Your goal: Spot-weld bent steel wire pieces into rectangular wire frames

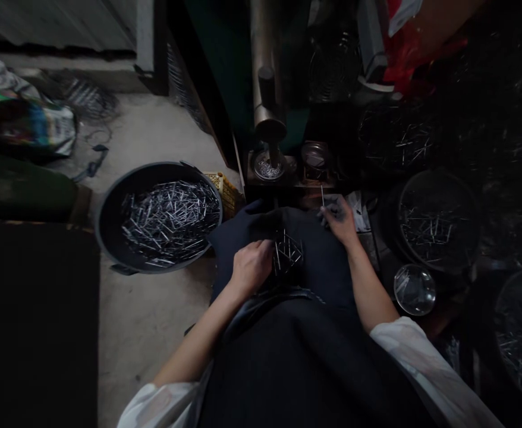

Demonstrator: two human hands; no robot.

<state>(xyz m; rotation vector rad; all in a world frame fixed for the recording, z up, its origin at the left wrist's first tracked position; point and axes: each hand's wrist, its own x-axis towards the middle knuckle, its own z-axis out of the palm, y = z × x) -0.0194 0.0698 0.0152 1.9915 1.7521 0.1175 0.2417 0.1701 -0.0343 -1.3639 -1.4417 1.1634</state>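
Note:
My right hand (340, 221) pinches a thin metal rod (322, 195) that points up, close to the front of a machine. Grey covering or dirt shows on its fingertips. My left hand (252, 264) is curled closed over my lap, beside a small pile of metal rods (288, 252) on the dark cloth. What its fingers hold, if anything, is hidden. Ahead of both hands, the machine's metal column (267, 89) comes down over a round dish (269, 166) of small shiny bits. A small round fixture (315, 156) sits right of that dish.
On the floor at left stands a black tub (103, 223) heaped with metal rods, a yellow crate (228, 193) behind it. Another rod-filled bucket (399, 208) and a clear round bowl (415, 290) are at right. A green cylinder (24, 187) lies far left.

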